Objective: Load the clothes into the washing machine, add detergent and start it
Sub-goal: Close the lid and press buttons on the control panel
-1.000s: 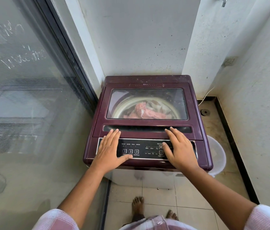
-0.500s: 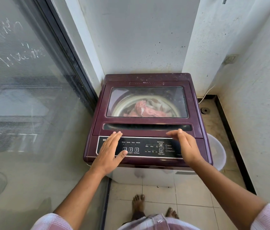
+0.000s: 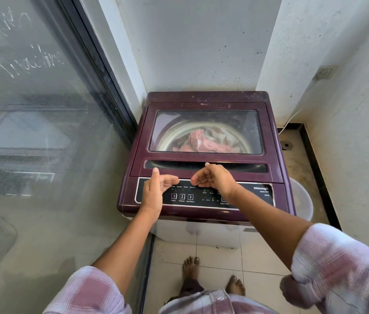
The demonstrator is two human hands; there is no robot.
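One maroon top-loading washing machine (image 3: 206, 97) sat in the wall corner, its glass-windowed lid (image 3: 267, 141) down. Pink and beige clothes (image 3: 204, 141) lay in the drum, visible through the lid window.

Black control panel (image 3: 249, 196) ran along the machine's front edge. Three numbered square buttons (image 3: 182, 196) sat left of centre on it, uncovered.

Left hand (image 3: 155, 191) was over the panel's left end, thumb up, fingers loosely curled, holding nothing. Right hand (image 3: 216, 177) was over the panel's upper edge near the middle, fingers also loosely curled, empty. Palms faced each other, with the fingertips near but apart. Couldn't tell whether either hand touched the machine.

White plastic tub (image 3: 302, 200) stood on the floor just beside the machine's right side. Round floor drain (image 3: 285, 145) and thin white cable (image 3: 290, 123) were off the machine's back right corner. Grey glass sliding door (image 3: 31, 143) ran along the machine's left. Two bare feet (image 3: 190, 268) stood on pale tiles in front of the machine.
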